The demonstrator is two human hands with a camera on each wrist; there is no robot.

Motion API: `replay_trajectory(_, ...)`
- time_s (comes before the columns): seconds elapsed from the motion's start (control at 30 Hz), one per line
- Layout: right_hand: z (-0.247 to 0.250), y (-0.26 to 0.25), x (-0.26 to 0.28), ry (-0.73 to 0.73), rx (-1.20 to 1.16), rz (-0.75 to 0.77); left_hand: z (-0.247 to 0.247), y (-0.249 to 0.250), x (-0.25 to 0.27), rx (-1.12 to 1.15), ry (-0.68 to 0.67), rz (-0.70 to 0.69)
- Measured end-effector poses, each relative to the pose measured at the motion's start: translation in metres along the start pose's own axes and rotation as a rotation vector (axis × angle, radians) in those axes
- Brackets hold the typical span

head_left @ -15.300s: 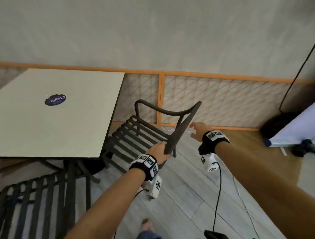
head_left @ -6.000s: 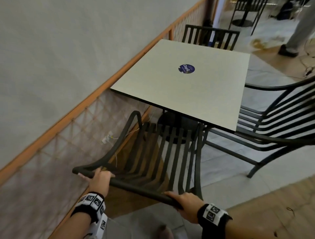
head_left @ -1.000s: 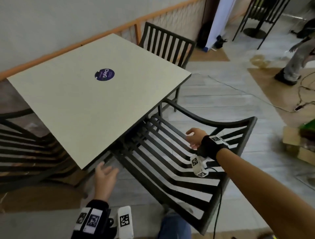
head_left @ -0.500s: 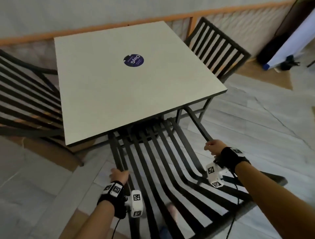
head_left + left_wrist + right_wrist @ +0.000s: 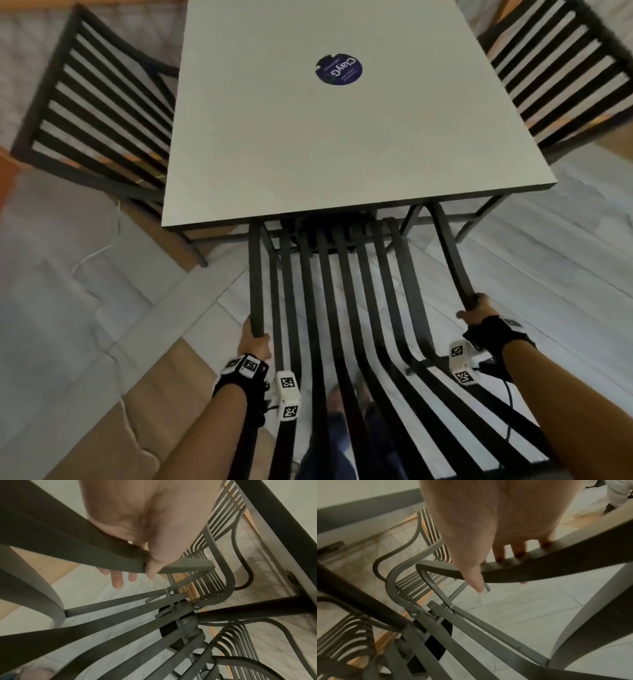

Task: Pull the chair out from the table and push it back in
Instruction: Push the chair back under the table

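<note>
A black slatted metal chair (image 5: 347,291) stands right in front of me, with the front of its seat under the near edge of the pale square table (image 5: 342,154). My left hand (image 5: 255,339) grips the left armrest (image 5: 255,274). In the left wrist view the left hand (image 5: 145,527) wraps the bar, fingertips (image 5: 116,580) showing below it. My right hand (image 5: 476,310) grips the right armrest (image 5: 448,246). The right wrist view shows the right hand (image 5: 488,520) curled over the bar, thumb on the near side.
Two more slatted chairs stand at the table, one on the left (image 5: 96,102) and one on the right (image 5: 555,68). A round blue sticker (image 5: 339,70) lies on the tabletop. A white cable (image 5: 99,246) runs over the floor at left. My feet (image 5: 339,401) show beneath the slats.
A second ago my left hand was open and off the chair; now both hands grip the armrests. The view has swung round to face the table squarely from behind the chair.
</note>
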State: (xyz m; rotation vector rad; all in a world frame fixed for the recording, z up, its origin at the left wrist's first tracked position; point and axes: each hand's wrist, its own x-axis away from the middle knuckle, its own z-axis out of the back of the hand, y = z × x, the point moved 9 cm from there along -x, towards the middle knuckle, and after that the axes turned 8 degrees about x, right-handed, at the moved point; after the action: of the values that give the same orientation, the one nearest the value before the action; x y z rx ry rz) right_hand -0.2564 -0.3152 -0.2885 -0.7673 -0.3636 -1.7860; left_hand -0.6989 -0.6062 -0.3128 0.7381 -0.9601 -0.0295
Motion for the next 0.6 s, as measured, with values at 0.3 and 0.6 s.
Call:
replay_trajectory(0.3, -0.001, 0.011, -0.021, 0.02, 0.099, 0.056, -0.003, 0.001, -0.005, -0.01, 0.045, -0.005)
replay_trajectory(0.6, 0.012, 0.019, -0.023, 0.025, 0.136, 0.024, -0.017, 0.009, -0.002, 0.017, -0.014, 0.024)
